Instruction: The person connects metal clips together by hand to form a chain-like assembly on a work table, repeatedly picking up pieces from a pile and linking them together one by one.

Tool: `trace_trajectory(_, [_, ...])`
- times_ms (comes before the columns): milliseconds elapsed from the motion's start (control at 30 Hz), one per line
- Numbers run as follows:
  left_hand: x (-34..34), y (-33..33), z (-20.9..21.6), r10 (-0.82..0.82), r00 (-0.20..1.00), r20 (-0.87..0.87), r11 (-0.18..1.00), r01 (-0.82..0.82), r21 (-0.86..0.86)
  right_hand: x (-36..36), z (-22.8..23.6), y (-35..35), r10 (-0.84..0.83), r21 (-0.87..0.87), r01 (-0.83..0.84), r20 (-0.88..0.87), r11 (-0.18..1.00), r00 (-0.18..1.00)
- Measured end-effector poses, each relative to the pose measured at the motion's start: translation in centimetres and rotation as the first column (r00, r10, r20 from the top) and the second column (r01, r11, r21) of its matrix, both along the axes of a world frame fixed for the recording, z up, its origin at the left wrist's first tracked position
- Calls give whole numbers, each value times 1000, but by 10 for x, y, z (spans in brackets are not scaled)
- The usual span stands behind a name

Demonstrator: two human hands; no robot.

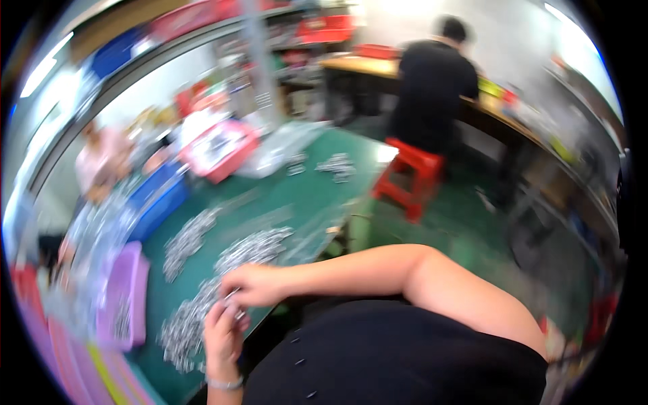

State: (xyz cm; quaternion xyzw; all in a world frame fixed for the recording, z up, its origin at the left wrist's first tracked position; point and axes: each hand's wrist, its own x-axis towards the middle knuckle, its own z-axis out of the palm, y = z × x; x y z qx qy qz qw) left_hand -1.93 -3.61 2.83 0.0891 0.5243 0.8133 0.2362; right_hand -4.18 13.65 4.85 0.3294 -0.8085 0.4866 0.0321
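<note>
My left hand [223, 337], with a band round its wrist, is raised at the near edge of the green table [317, 189]. Its fingers are curled around small silvery metal pieces that blur too much to name. Just above it my right hand [255, 285] has its fingers pinched together, close to the left fingertips; what they grip is hidden. Loose small metal parts [182, 331] lie heaped beside and beneath both hands, and the heap [253, 248] stretches away past the right hand. A separate pile [189, 243] of similar parts lies farther left.
A purple tray [140, 290] with some metal parts stands at the left. Behind it are a blue bin [158, 196] and a pink bin [219, 169]. Small clusters of parts [336, 167] lie at the far end. People sit across the table and at a back bench; a red stool [412, 175] stands beyond.
</note>
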Motion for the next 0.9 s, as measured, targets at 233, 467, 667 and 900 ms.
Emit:
trace_trajectory(233, [-1,-10,-3,80,994,69,996,-77,-43,-5,-4,-1,153,-166,-122,190,979,970])
trace_trajectory(467, [2,-15,-5,217,964,150,975,-222,14,-10,-9,-17,117,-184,-82,189,979,975])
trace_trajectory(667, [-12,-24,10,273,959,79,961,-267,-72,-27,-7,-27,223,-261,-186,119,947,967])
trace_trajectory(900, [-32,-22,33,260,965,30,964,-261,43,-44,18,-26,340,-457,-147,377,877,862])
